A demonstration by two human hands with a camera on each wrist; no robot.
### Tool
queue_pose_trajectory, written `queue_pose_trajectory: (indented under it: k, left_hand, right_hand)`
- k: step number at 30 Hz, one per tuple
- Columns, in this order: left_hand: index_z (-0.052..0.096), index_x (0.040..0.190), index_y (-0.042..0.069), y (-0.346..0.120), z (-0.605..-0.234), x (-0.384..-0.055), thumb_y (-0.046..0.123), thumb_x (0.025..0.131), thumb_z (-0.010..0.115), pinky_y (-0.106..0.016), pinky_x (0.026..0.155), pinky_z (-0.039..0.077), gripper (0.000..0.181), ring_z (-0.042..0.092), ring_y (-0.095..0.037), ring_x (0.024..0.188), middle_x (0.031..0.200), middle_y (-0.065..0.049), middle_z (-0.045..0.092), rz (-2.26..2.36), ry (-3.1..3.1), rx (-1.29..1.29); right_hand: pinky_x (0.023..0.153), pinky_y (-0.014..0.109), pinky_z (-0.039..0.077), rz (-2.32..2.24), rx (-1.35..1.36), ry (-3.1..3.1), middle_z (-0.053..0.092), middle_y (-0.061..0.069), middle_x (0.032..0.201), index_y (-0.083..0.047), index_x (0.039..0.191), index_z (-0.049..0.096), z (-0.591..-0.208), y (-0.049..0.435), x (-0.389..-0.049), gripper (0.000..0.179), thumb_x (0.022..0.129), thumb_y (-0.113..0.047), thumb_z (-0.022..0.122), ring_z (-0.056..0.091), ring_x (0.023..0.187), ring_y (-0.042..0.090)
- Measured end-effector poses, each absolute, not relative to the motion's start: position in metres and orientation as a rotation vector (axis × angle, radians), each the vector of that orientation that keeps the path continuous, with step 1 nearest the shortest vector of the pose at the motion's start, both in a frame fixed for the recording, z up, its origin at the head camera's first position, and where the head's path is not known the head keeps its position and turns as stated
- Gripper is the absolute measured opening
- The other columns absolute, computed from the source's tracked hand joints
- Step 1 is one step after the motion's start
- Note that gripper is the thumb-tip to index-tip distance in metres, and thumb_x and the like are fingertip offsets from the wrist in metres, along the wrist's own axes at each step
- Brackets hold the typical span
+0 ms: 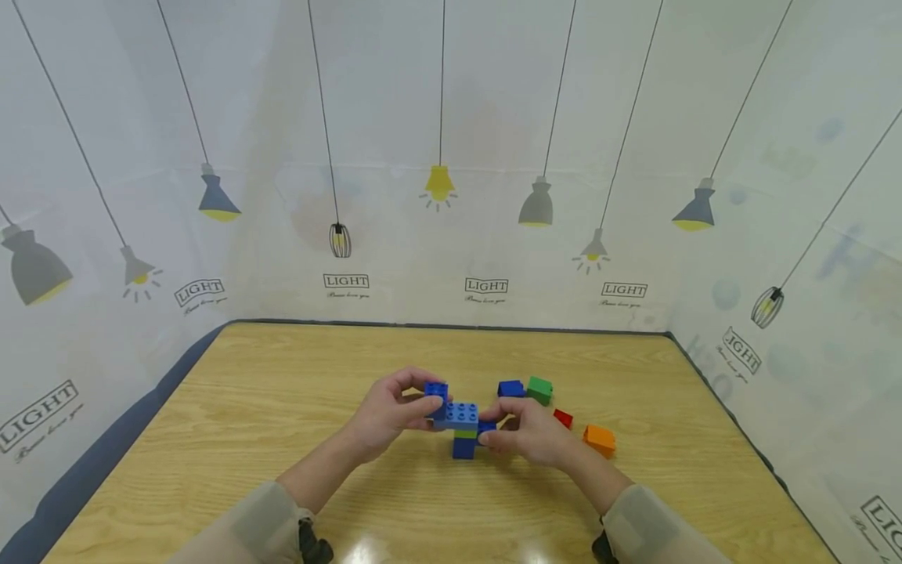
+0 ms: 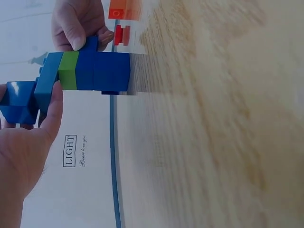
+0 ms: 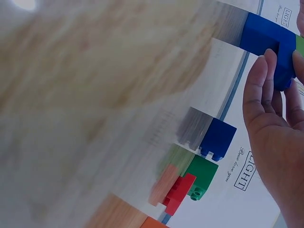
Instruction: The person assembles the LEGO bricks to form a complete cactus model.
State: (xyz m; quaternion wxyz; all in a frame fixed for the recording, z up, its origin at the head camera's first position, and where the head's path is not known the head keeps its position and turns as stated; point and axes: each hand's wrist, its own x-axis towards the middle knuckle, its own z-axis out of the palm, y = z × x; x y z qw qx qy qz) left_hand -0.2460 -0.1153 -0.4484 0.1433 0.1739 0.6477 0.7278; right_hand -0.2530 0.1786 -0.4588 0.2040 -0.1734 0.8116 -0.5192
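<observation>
A stack of toy building bricks stands upright on the wooden table (image 1: 282, 392). Its base is dark blue (image 2: 112, 71), with another blue layer and a lime green brick (image 2: 69, 71) above. Across these lies a lighter blue studded brick (image 1: 463, 413), jutting out to the left. My left hand (image 1: 391, 409) pinches a small blue brick (image 1: 435, 388) on that jutting end, and one finger touches the lighter brick's underside. On the stack's other side, my right hand (image 1: 530, 432) pinches a blue brick (image 3: 285, 59) that sticks out to the right below the lighter one.
Behind and right of my right hand lie loose bricks: a blue brick (image 1: 510, 388), a green brick (image 1: 539, 390), a red brick (image 1: 563, 418) and an orange brick (image 1: 599, 441). A printed wall sheet (image 1: 395, 305) surrounds the table's back and sides.
</observation>
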Motion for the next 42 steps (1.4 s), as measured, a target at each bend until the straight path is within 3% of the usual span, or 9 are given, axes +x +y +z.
queue_pose_trajectory:
  k: [11, 26, 42]
  left_hand:
    - [0.066, 0.137, -0.002, -0.1164, -0.4492, -0.2459, 0.013, 0.104, 0.076, -0.040, 0.091, 0.069, 0.037, 0.076, -0.023, 0.114, 0.126, -0.011, 0.068, 2.090, 1.905, 0.499]
    - [0.060, 0.142, 0.000, -0.1157, -0.4515, -0.2449, 0.011, 0.106, 0.073, -0.039, 0.092, 0.069, 0.039, 0.074, -0.022, 0.113, 0.127, -0.011, 0.062, 2.106, 1.899, 0.509]
    - [0.065, 0.138, -0.001, -0.1141, -0.4488, -0.2416, 0.012, 0.104, 0.076, -0.039, 0.089, 0.070, 0.038, 0.073, -0.022, 0.107, 0.120, -0.009, 0.064, 2.100, 1.953, 0.545]
  right_hand:
    - [0.087, 0.036, 0.068, -1.436, -0.485, 2.278, 0.067, 0.013, 0.120, -0.008, 0.127, 0.073, -0.4582, 0.1778, -0.2528, 0.031, 0.102, -0.023, 0.081, 0.072, 0.092, 0.023]
    - [0.088, 0.037, 0.068, -1.423, -0.485, 2.276, 0.068, 0.013, 0.120, -0.008, 0.128, 0.073, -0.4576, 0.1789, -0.2543, 0.032, 0.101, -0.024, 0.082, 0.072, 0.093, 0.022]
    - [0.087, 0.037, 0.068, -1.425, -0.481, 2.277, 0.067, 0.013, 0.120, -0.007, 0.127, 0.072, -0.4581, 0.1783, -0.2554, 0.031, 0.101, -0.021, 0.082, 0.072, 0.092, 0.023]
